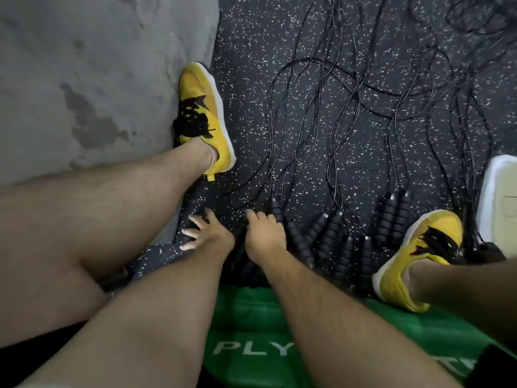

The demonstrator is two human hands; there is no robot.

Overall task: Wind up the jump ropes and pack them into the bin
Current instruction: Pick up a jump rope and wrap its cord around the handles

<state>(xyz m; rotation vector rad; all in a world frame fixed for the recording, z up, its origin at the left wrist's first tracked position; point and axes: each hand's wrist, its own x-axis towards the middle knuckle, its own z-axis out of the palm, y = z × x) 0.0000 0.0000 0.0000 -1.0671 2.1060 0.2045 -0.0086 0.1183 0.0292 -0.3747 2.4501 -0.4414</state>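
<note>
The ropes (349, 88) lie loose on the speckled mat (246, 51), their thin black cords running away from the person in long tangled loops toward the top and right edges of view. Their ribbed black handles (327, 233) sit in a rough row near the person, between the two yellow shoes, some side by side and touching.

The right hand (264, 236) reaches down onto the leftmost handles, knuckles up, fingers bent over them; whether it actually grips one cannot be told, since the fingertips are hidden. The left hand (202, 233) is just beside it, fingers spread and fairly straight, resting on the mat left of the handles and holding nothing.

Left of the left shoe (204, 119) the mat ends at a grey concrete floor (84, 79); that shoe stands right along the edge. The right shoe (414, 256) stands at the right end of the handle row, and just beyond it, at the frame's right edge, is a white bin (495, 197), with cords running up against its side. Under the forearms lies a green pad (251, 331) with white lettering. Bare mat shows between the left shoe and the cords.
</note>
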